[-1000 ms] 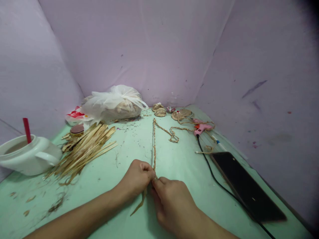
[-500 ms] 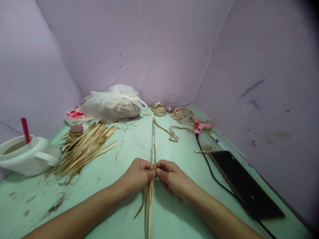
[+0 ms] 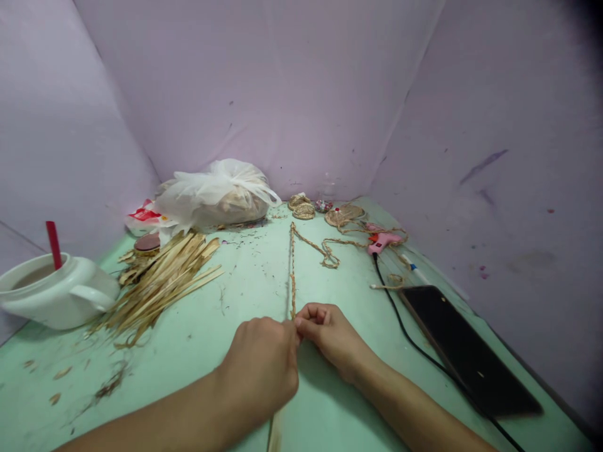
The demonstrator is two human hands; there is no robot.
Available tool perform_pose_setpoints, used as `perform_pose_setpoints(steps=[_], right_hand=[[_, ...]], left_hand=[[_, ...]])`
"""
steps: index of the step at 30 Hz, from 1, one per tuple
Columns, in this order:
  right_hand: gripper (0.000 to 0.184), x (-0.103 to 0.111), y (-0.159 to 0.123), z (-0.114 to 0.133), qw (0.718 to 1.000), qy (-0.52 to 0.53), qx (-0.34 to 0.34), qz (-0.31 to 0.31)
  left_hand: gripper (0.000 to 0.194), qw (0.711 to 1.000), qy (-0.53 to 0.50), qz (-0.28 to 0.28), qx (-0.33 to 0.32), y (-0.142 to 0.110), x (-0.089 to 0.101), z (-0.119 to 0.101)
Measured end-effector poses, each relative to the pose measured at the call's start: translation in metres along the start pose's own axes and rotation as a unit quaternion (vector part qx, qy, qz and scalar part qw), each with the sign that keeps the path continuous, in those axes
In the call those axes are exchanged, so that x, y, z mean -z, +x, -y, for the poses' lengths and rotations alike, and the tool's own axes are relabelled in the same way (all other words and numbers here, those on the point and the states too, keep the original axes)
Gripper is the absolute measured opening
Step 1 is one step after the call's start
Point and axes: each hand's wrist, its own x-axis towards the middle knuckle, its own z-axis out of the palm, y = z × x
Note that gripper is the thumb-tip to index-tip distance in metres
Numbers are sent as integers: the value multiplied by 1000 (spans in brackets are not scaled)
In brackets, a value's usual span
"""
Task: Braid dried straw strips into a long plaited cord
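A thin braided straw cord (image 3: 293, 270) runs straight away from me over the green table (image 3: 245, 276). Both my hands meet at its near end. My right hand (image 3: 330, 333) pinches the braid with fingers curled. My left hand (image 3: 264, 367) is closed over the loose straw strands (image 3: 274, 433), which hang out below it toward me. The far end of the cord loops off to the right.
A pile of straw strips (image 3: 160, 282) lies left. A white pot (image 3: 56, 298) with a red stick stands far left. A white plastic bag (image 3: 217, 194), woven coils (image 3: 301, 207), pink glue gun (image 3: 384, 240) with black cable and a dark tablet (image 3: 466, 351) lie beyond and right.
My left hand has come nearer and now covers the loose strands. My right hand has slid up the table to pinch the braid's end.
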Motion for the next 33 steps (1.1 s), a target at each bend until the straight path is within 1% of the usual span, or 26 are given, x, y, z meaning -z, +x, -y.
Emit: perform_pose_setpoints(steps=[2,4,6,8,10,12,13,14,15,16,17,18,19,20,21,22,23,24,25,26,28,30,31,33], right_hand=[[11,-2,-1,-1,1000,20,-8,-12],[12,-3,-2,-1,999,39,-9,-16],[13,-5,-4,-1,998,61,-6,-9],[14,-6,-5,0,997,78,-8,0],[14,-6,-5,1,997,76,-14,-1],[15,-5,-5,1,998,62,-21,-10],[14,-4,-5,2,998,55,-25,-13],[14,-4,-4,2,998,50,-31,-13],[13,-3,-4,2,998,44,-37,-11],[13,-2,-4,2,998,37,-43,-5],[14,-1,-4,2,999,29,-46,2],[16,-1,-4,3,999,19,-46,9],[18,0,-4,3,999,13,-44,16],[19,0,-4,3,999,11,-44,21],[19,0,-4,4,999,15,-44,27],[17,0,-4,4,998,25,-46,32],[15,0,-3,4,997,35,-49,39],[13,0,-2,4,997,41,-50,46],[11,1,-1,4,997,36,-48,52],[9,2,0,4,997,19,-39,59],[7,4,2,2,997,-40,-10,64],[7,7,3,0,991,-121,36,55],[8,8,2,-1,983,-168,64,43],[9,9,-1,-3,955,-270,119,11]], left_hand=[[25,997,74,20,-22,-8,-4,-9],[34,990,131,37,-41,-13,-9,-16],[39,984,162,46,-55,-16,-16,-20],[39,982,165,58,-75,-18,-20,-22],[33,984,135,65,-100,-18,-19,-21],[22,991,67,52,-99,-15,-10,-17],[19,996,20,30,-80,-12,-3,-14],[21,998,-36,-2,-46,-7,5,-10],[24,995,-96,-41,-9,-2,13,-5],[23,984,-158,-77,36,4,19,-1],[18,967,-230,-77,81,11,23,4],[22,943,-302,-43,131,16,25,8],[30,914,-366,8,173,22,25,11],[36,881,-424,68,199,26,23,14],[36,846,-473,126,209,28,19,15],[31,816,-512,173,207,30,15,16],[23,792,-540,205,197,31,11,16],[17,779,-556,222,186,31,8,16],[14,776,-561,227,178,31,6,15],[12,783,-554,224,175,31,5,15],[11,815,-512,207,176,31,5,14],[13,848,-456,196,186,31,4,13],[15,861,-428,193,195,31,3,13],[19,883,-384,174,204,31,-1,13]])
